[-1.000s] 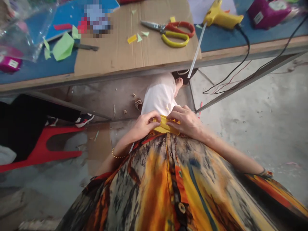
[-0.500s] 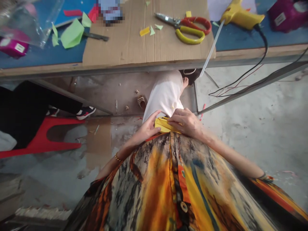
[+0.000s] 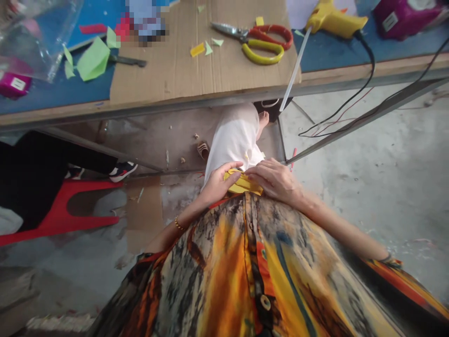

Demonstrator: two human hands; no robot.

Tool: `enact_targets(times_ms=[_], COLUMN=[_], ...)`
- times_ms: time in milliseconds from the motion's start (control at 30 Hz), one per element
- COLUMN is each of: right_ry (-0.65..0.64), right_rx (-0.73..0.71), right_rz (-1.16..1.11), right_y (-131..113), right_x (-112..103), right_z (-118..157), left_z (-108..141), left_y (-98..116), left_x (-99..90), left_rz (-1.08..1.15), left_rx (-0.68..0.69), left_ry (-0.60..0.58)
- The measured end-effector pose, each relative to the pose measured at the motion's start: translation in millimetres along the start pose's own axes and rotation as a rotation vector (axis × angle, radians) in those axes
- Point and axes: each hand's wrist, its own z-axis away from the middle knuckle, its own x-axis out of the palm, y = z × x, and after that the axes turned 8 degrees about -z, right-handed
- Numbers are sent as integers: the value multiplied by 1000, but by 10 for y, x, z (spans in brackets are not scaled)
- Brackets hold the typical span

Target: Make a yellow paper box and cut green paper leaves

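In my lap, close to my shirt, lies a folded yellow piece of paper [image 3: 243, 184] held between both hands. My left hand [image 3: 221, 181] grips its left side, thumb on top and fingers stretched behind it. My right hand [image 3: 275, 179] has its fingertips closed on the right side of the same paper. The right fingers hide part of that edge. On the cardboard beyond lie scissors [image 3: 257, 40] with one red and one yellow handle, beside small yellow and green paper scraps [image 3: 208, 48].
A yellow glue gun [image 3: 336, 21] with a glue stick jutting over the table edge lies at right, its black cord hanging down. A knife [image 3: 128, 61], green paper [image 3: 93, 59] and purple tape dispensers [image 3: 403, 18] are on the table. At left, a person sits on a red stool [image 3: 66, 206].
My left thumb has moved up and inward over the yellow paper, which has shifted in shape. The table view has slid slightly left with my head.
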Motion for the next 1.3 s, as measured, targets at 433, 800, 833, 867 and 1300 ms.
enact_targets(times_ms=[433,800,833,867,1300], right_ry=[518,395,390,384,308], right_rx=[-45,190,201,212,192], right_rz=[-202,-768,-792,-816,-693], right_y=[-258,-78,-45,-9,543], right_x=[-994,-1159,-1179,-1194,-1515], right_z=[-1174,-2054,-2122,-2187,-2855], left_z=[-518,-1290,-1376,-1455,-2485], left_y=[1301,1694,1720,1743,1795], left_x=[-837,-1352,-1407,-1457,-1825], left_rz=[-186,-354,-364,-372,25], left_rx=[636,921,933,937,763], left_ry=[440,437,424,409,220])
